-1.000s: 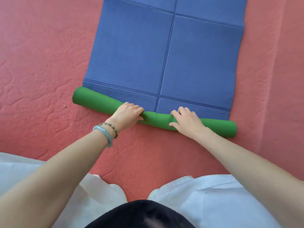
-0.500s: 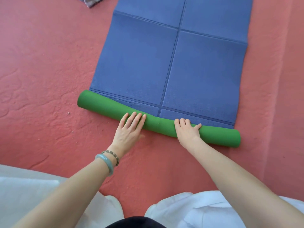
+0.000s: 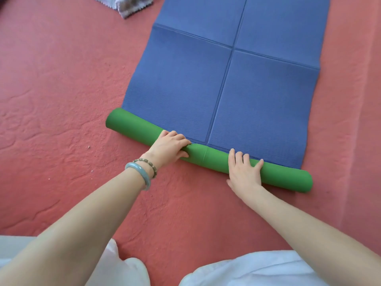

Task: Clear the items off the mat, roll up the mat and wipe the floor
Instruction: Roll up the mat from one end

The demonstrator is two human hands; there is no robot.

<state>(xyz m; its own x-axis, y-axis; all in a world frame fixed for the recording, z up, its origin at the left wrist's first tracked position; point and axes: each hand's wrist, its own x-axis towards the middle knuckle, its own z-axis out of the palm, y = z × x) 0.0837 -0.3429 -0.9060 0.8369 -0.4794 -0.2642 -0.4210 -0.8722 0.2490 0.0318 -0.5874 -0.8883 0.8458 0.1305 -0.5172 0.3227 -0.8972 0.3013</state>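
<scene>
The mat point(image 3: 226, 83) lies on the red floor point(image 3: 61, 104) with its blue face up. Its near end is wound into a green roll point(image 3: 208, 156) that sits slantwise, the left end farther away than the right. It looks like thin foam: light, soft and springy, likely to uncurl if let go. Its ribbed blue face should grip rather than slide. Fold creases cross the flat part, and the roll kinks a little at the middle crease, so I would expect it to bend there unless both halves are pushed evenly. The best hold is on top of the roll to either side of that kink, about where the hands are. The left hand point(image 3: 168, 146) grips the roll, fingers curled over it and thumb against the near side. The right hand point(image 3: 244, 172) lies flat on the roll, fingers straight and slightly spread, pressing down.

The mat's far end runs out of the top of the view, so I cannot tell how much is left to roll, or whether anything sits on that part. A grey-white cloth point(image 3: 132, 6) on the floor near the mat's far left is cut off at the top edge. The tightness of the inner turns is hidden. Two bracelets point(image 3: 144, 170) ring the left wrist, and white clothing point(image 3: 247, 269) fills the bottom edge
</scene>
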